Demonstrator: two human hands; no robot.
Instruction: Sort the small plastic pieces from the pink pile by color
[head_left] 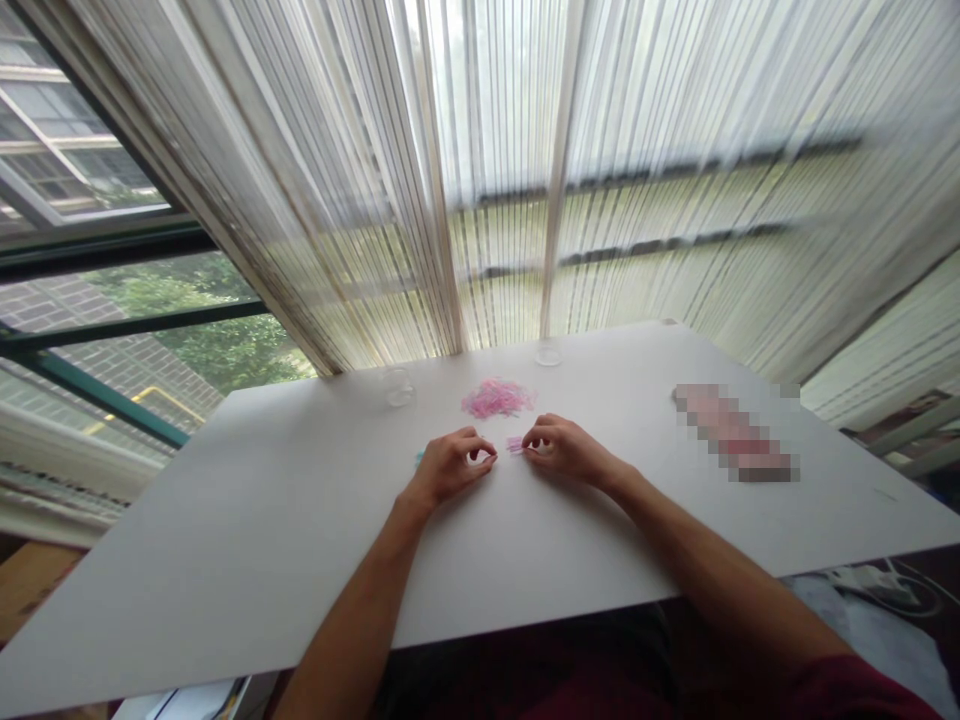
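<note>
On the white table (300, 520), a loose pile of thin pink and purple strips (496, 398) lies just beyond my hands. A small row of pinkish-purple strips (514, 445) sits between the hands, right by my right fingertips. My left hand (454, 465) is closed in a pinch, thumb against forefinger, low over the tabletop; anything in it is too small to make out. My right hand (566, 448) is pinched too, its fingertips touching or nearly touching the small row. Part of a teal thing (420, 457) shows at the left hand's outer side, mostly hidden.
Two clear round containers or lids stand near the far edge, one clear piece (397, 387) to the left and another (547, 355) behind the pile. A pixelated reddish object (735, 435) lies at the right. String curtains (510, 180) hang beyond the table before windows.
</note>
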